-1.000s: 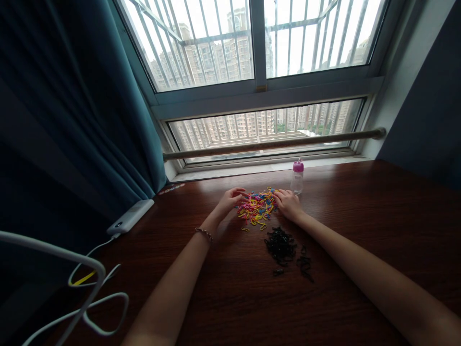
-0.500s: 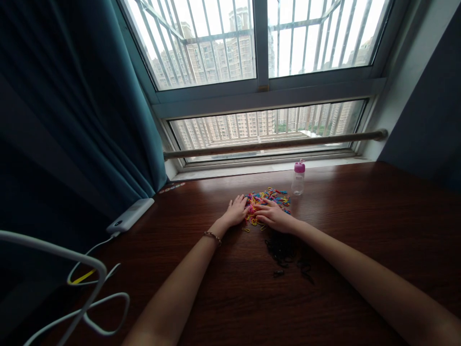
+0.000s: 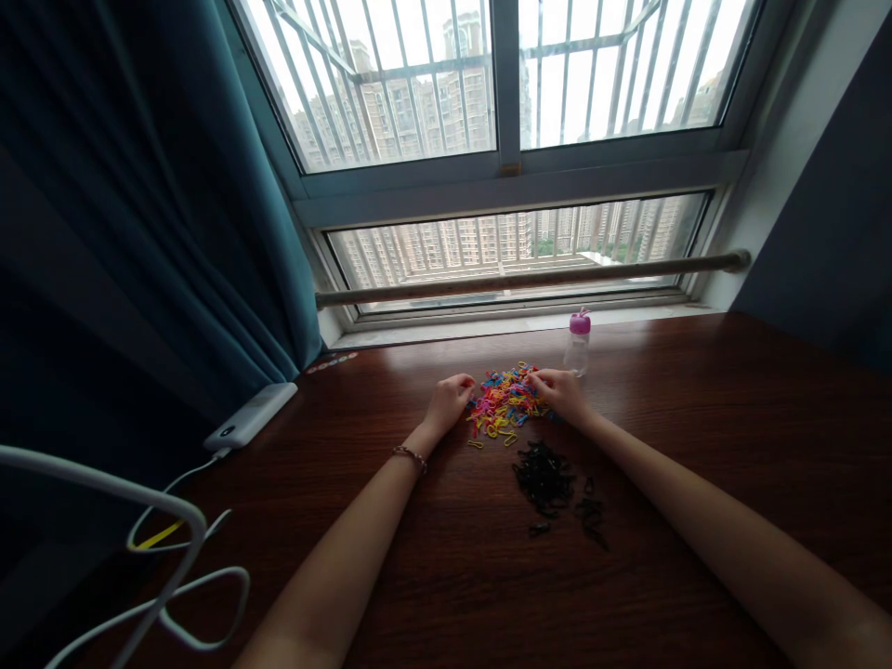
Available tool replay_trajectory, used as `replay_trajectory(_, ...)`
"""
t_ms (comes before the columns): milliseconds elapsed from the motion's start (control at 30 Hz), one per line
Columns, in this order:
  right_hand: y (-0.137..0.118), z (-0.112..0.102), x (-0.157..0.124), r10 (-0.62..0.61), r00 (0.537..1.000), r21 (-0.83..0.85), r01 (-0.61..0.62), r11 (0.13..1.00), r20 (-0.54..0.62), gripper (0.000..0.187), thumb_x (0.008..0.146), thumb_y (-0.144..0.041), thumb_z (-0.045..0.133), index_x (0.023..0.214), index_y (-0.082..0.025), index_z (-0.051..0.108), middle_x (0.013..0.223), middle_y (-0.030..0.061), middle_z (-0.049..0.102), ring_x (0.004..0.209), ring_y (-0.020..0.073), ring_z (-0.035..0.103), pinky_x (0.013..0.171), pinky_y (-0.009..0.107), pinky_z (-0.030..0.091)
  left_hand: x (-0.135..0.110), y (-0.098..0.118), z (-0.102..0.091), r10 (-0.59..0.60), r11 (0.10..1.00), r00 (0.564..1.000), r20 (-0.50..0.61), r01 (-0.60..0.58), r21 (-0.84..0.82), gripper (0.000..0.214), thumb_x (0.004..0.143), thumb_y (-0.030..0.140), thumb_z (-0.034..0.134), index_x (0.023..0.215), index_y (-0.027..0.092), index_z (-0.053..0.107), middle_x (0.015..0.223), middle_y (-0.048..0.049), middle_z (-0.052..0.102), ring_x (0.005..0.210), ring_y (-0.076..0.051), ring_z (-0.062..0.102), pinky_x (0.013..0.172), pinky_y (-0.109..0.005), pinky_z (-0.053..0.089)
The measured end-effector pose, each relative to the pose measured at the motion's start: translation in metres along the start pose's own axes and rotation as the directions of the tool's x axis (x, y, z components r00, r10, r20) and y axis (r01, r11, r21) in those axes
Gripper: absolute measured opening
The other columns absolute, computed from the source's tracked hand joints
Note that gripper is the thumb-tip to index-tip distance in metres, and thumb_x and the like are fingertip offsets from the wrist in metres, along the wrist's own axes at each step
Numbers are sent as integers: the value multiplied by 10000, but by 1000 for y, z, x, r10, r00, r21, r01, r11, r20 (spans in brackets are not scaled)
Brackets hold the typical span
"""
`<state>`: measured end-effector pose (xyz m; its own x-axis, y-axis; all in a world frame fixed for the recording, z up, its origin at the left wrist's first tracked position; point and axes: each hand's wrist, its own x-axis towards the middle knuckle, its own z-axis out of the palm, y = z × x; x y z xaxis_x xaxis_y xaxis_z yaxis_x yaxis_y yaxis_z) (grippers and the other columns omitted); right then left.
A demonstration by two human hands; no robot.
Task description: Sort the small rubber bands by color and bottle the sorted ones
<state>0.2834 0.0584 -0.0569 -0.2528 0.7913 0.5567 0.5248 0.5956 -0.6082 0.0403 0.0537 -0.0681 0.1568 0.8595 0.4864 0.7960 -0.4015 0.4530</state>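
Note:
Small bright loops point(image 3: 503, 404) in pink, yellow, red and blue, which look like little rubber bands, lie in a heap on the brown tabletop. At the heap's left edge is my left hand point(image 3: 450, 404), its fingers curled in; whatever they may hold is too small to make out. My right hand point(image 3: 563, 395) rests at the right edge with thumb and fingers pinched together, and I cannot see what is between them. Nearer to me sits a pile of small black loops point(image 3: 544, 476), with a smaller black cluster point(image 3: 590, 511) to its right.
Behind my right hand stands a clear bottle point(image 3: 577, 353) with a pink lid. A white power bank point(image 3: 252, 415) with a white cable lies at the left, below the blue curtain point(image 3: 229, 232). The barred window point(image 3: 516, 251) is beyond the table point(image 3: 432, 576).
My hands have moved apart, the right one going right and slightly back, uncovering more of both piles. Both hands' fingers have gone from spread to curled.

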Motion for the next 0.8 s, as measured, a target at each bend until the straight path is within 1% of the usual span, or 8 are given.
replay_trajectory(100,6,-5,5,116,992,103,-110,989,-52,396,802,-455,445,713,-162,697,646,39,679,597,171,605,554,243,420,2,-3,-1,-86,996,994,-66,84,-34,221,760,189,521,963,170,605,782,-49,667,722,-183,617,713,-305,472)
replay_trajectory(167,10,-7,8,166,985,217,-153,964,-41,431,795,-483,438,682,-154,691,649,50,680,595,169,611,561,250,434,3,-2,-2,-83,994,994,-74,78,-71,229,778,192,499,983,166,598,810,-57,669,756,-185,620,744,-316,476)
replay_trajectory(300,16,-10,12,200,980,347,-191,918,11,498,802,-515,408,593,-145,667,619,68,673,584,169,616,601,274,464,0,9,1,112,988,994,-8,-113,-107,298,797,274,503,1071,175,571,1115,-91,581,1067,-209,513,933,-356,393)
replay_trajectory(433,15,-10,10,113,991,245,-126,961,68,453,810,-485,419,665,-153,690,668,64,683,658,189,628,668,300,472,-7,30,7,305,952,926,223,-290,-100,526,736,420,579,1220,249,461,1307,-70,424,1237,-250,326,1033,-427,255)
replay_trajectory(533,13,-7,6,-106,966,168,67,983,234,330,729,-443,570,921,-198,679,917,54,680,869,217,609,811,337,444,-10,39,11,344,939,890,298,-324,-117,445,752,399,568,1164,241,511,1235,-78,480,1136,-231,431,987,-387,325)
replay_trajectory(633,16,-1,2,-259,893,123,229,966,367,398,626,-387,689,995,-241,653,1070,49,627,1012,233,549,932,376,370,-9,38,12,333,943,908,255,-316,-108,282,789,326,535,1037,203,585,1068,-84,552,982,-196,513,871,-321,419)
replay_trajectory(700,22,3,2,-248,903,104,226,969,351,311,648,-342,678,937,-229,676,1006,54,650,959,219,576,899,361,402,-8,33,12,317,948,924,213,-305,-87,195,800,290,518,937,191,616,944,-71,573,901,-183,532,808,-303,440)
replay_trajectory(800,30,3,4,-134,962,107,111,988,236,203,686,-277,638,861,-190,693,861,59,682,819,197,622,771,310,475,-6,25,11,260,961,957,128,-244,-128,164,817,240,480,864,182,626,835,-51,576,790,-153,551,726,-270,453)
